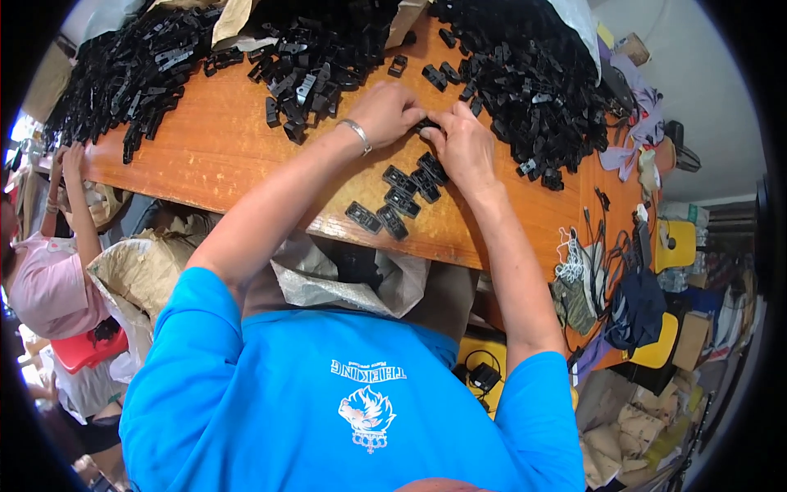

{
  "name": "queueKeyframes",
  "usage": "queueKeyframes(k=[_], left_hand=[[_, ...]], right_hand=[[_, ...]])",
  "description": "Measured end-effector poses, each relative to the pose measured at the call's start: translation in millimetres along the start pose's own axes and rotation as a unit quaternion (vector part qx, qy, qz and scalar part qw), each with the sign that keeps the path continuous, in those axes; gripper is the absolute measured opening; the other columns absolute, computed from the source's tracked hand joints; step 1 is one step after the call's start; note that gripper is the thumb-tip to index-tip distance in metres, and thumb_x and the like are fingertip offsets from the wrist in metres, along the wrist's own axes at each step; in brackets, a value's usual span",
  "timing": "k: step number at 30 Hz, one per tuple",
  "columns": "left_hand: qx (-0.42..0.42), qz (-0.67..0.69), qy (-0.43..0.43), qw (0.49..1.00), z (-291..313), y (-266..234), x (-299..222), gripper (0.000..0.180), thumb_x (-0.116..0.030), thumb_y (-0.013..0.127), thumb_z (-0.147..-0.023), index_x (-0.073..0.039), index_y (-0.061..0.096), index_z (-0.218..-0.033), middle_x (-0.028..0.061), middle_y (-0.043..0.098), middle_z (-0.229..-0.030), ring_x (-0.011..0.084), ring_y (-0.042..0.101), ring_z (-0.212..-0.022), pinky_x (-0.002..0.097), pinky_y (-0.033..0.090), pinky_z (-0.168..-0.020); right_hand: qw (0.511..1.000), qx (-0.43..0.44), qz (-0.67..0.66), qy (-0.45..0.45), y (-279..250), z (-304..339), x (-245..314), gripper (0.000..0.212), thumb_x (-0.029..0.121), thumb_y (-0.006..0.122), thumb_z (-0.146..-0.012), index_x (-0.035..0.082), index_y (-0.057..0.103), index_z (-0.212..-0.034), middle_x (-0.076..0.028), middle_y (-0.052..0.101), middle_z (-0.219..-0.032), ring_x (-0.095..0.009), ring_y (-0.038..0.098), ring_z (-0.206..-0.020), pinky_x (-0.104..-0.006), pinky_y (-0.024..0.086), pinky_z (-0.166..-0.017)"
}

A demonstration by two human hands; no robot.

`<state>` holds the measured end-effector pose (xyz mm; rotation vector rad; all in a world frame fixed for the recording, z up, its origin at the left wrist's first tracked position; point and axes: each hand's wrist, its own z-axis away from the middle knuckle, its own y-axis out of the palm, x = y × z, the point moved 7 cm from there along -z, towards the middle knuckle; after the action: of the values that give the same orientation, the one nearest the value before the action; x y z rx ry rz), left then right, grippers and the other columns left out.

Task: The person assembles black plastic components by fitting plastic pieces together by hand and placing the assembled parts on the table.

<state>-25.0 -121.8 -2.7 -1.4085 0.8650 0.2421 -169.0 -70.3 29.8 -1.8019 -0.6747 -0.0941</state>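
My left hand (388, 116), with a metal bracelet at the wrist, meets my right hand (465, 149) above the wooden table (221, 156). The fingertips of both are pinched on a small black plastic part (427, 124), mostly hidden by the fingers. Just nearer to me, several black plastic pieces (402, 200) with rectangular hollows lie in a loose cluster. Beyond my left hand is a pile of black plastic parts (316, 74). Past my right hand a larger heap of similar parts (533, 98) spreads over the table.
A heap of longer black parts (135, 90) covers the far left. Below the table edge an open woven sack (352, 283) sits at my lap. Cables (602, 271) and cloth lie at right. A person in pink (57, 279) works at the left.
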Motion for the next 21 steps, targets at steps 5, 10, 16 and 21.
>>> queueKeyframes(k=[5,10,16,21], left_hand=[[-0.055,-0.092,0.041,0.993,5.9,-4.7,-12.2,0.018,-0.027,0.072,-0.096,-0.010,0.079,-0.099,0.0131,0.070,-0.108,0.0351,0.061,-0.111,0.0442,0.050,-0.099],[-0.064,-0.122,0.113,0.984,37.0,-5.3,-28.6,0.014,-0.024,0.077,-0.093,-0.010,0.080,-0.093,0.0087,0.068,-0.103,0.0327,0.060,-0.102,0.0435,0.050,-0.094],[-0.139,-0.081,0.086,0.983,15.7,-27.2,-13.0,0.023,-0.022,0.077,-0.094,-0.006,0.077,-0.111,0.0117,0.068,-0.113,0.0337,0.062,-0.109,0.0434,0.052,-0.096],[-0.212,-0.168,0.074,0.960,-21.8,-24.8,-5.7,0.036,-0.011,0.076,-0.091,-0.001,0.070,-0.125,0.0155,0.065,-0.124,0.0348,0.062,-0.121,0.0421,0.055,-0.103]], right_hand=[[1.000,-0.009,0.018,-0.009,8.0,3.5,1.6,0.022,0.020,0.082,-0.089,0.006,0.081,-0.106,-0.015,0.066,-0.096,-0.037,0.070,-0.090,-0.0453,0.058,-0.081],[0.996,0.091,0.001,0.011,-9.7,21.1,-6.7,0.024,0.028,0.080,-0.092,0.007,0.083,-0.102,-0.015,0.070,-0.100,-0.034,0.073,-0.093,-0.0444,0.059,-0.082],[0.992,-0.034,0.010,0.123,-54.3,36.8,-66.9,0.021,0.020,0.082,-0.091,0.006,0.081,-0.107,-0.013,0.072,-0.103,-0.034,0.074,-0.091,-0.0429,0.060,-0.082],[0.988,0.008,0.093,0.120,-39.0,22.2,-54.3,0.029,0.016,0.082,-0.092,0.001,0.077,-0.116,-0.015,0.070,-0.110,-0.036,0.073,-0.099,-0.0449,0.059,-0.088]])
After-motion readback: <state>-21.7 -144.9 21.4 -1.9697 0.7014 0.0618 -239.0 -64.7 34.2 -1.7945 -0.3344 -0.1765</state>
